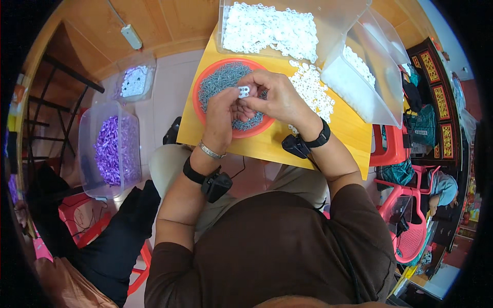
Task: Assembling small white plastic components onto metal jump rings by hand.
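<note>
A small white plastic piece with holes (244, 92) is pinched between the fingertips of my two hands. On its left side, my left hand (221, 114) is closed with the thumb against it. From the right, my right hand (280, 96) grips the same piece with finger and thumb. Both hands are over an orange-red basin (196, 97) full of small grey screw-like pieces (218, 78). Whether any grey piece is also in my fingers is hidden. Beside my right hand, loose white pieces (313, 91) lie spread on the yellow table (345, 138).
A clear bin (328, 20) of white pieces stands at the table's far side, another clear bin (349, 87) at its right. On the floor to the left is a tub (134, 131) of purple pieces. A person's dark-clothed leg (115, 246) is at lower left. Red stools (385, 149) stand right.
</note>
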Demonstrator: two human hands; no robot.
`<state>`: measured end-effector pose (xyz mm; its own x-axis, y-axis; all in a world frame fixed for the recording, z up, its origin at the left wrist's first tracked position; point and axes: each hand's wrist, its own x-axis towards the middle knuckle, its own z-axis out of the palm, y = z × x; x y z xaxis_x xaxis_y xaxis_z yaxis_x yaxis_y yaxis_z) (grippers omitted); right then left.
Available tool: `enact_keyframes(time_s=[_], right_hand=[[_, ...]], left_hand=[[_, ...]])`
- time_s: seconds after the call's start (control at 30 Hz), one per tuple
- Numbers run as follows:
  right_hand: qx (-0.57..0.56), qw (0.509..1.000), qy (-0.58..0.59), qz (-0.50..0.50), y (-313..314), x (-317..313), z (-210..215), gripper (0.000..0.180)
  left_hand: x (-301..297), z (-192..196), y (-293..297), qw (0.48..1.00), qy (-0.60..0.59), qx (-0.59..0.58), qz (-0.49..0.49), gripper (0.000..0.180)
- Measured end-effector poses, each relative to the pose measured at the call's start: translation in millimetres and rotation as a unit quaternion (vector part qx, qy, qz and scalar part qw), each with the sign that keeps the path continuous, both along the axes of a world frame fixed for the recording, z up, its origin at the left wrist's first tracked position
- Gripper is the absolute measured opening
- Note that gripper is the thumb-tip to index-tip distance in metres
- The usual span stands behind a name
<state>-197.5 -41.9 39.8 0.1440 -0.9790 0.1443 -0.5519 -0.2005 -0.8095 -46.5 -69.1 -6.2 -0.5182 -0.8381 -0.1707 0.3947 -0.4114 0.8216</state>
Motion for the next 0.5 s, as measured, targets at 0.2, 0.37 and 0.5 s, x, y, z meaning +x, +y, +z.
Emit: enact_keyframes(time_s=[0.2,0.37,0.5], right_hand=[[-0.049,0.997,0.057,-0.001,0.6,0.7,0.2,0.028],[-0.158,0.981,0.11,0.002,1.0,7.4,-2.9,0.028],[-0.165,0.978,0.123,0.011,2.4,7.6,0.7,0.024]], left_hand=[[-1.3,-0.7,-1.4,0.999,-0.028,-0.038,-0.012,0.022],[-1.6,-0.3,1.1,0.998,-0.04,-0.038,0.009,0.023],[-0.8,-0.3,1.1,1.0,-0.003,-0.011,0.014,0.024]])
